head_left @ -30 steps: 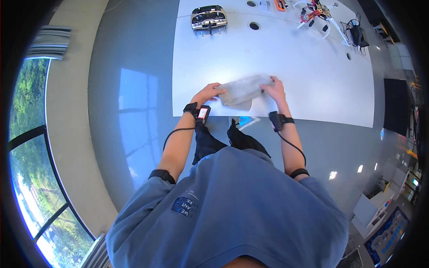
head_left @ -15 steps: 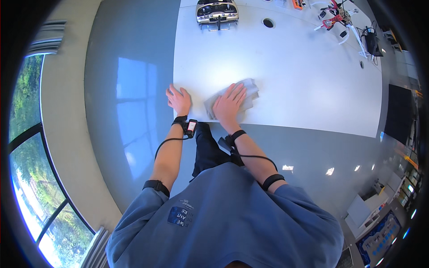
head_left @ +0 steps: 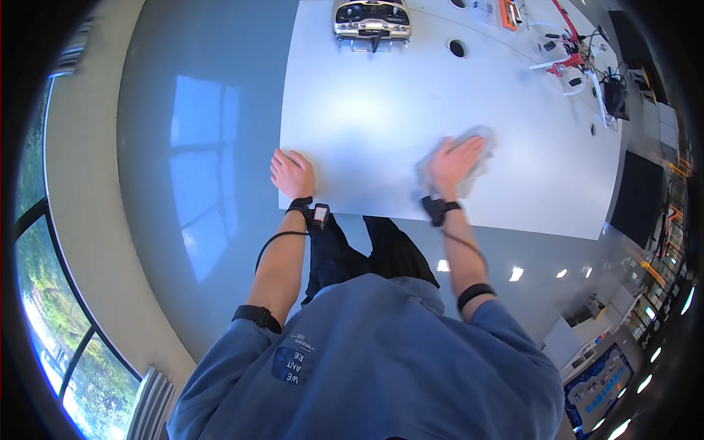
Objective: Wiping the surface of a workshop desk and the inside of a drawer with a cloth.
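Note:
My left hand (head_left: 294, 174) rests on the white table (head_left: 367, 110) at its near left edge, fingers slightly curled and lying on the surface, holding nothing. Farther right, my right hand (head_left: 457, 163) lies with fingers outstretched on top of a folded grey cloth (head_left: 484, 138), pressing it to the tabletop. The cloth and that hand are a little blurred, and the hand covers much of the cloth.
Toward the back stand a remote controller (head_left: 370, 23) and, at the right, a red-and-white drone frame (head_left: 568, 62) beside a black bag (head_left: 614, 101) and cables. An orange case (head_left: 507, 13) lies near round holes in the table (head_left: 457, 48). A window (head_left: 44, 279) is at left.
Both hands gripped the cloth a second ago. My left hand then let go and moved left to the table edge; my right hand flattened onto the cloth and has since slid it rightward.

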A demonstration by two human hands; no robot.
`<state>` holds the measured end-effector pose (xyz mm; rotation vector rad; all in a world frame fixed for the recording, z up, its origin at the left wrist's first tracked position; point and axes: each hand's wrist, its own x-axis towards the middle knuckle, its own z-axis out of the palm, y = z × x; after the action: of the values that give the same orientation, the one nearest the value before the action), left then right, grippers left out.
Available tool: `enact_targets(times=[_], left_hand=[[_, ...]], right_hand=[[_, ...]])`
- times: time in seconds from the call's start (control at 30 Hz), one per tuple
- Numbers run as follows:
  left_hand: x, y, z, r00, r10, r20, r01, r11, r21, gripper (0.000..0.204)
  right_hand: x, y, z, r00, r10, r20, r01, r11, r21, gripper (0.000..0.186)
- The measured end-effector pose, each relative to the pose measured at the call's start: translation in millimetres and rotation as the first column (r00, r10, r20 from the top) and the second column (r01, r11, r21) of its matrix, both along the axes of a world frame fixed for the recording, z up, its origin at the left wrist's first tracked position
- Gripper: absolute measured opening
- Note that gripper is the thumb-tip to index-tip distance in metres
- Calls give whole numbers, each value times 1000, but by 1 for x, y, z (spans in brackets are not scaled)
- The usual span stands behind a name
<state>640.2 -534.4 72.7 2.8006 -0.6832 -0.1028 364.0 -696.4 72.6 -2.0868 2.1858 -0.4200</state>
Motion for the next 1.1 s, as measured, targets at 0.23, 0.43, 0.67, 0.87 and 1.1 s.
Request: enact_targets(times=[0.23, 0.43, 0.67, 0.87, 1.1], left_hand=[[-8, -1, 5, 999, -31, 26, 30, 999, 26, 37], [-2, 2, 5, 986, 18, -168, -41, 990, -136, 39], [26, 82, -9, 909, 220, -355, -384, 774, -503, 47], [3, 101, -11, 767, 416, -488, -579, 777, -248, 58], [23, 110, -42, 544, 444, -712, -726, 675, -133, 61]], right_hand=[[-19, -72, -15, 980, 195, -49, -197, 980, -39, 64], [145, -6, 2, 721, 688, 90, -690, 724, -9, 65], [195, 116, 18, 378, 840, 390, -886, 450, -110, 63], [99, 121, 17, 646, 629, 433, -730, 675, 107, 64], [-63, 32, -6, 987, 146, -64, -151, 985, -87, 57]])
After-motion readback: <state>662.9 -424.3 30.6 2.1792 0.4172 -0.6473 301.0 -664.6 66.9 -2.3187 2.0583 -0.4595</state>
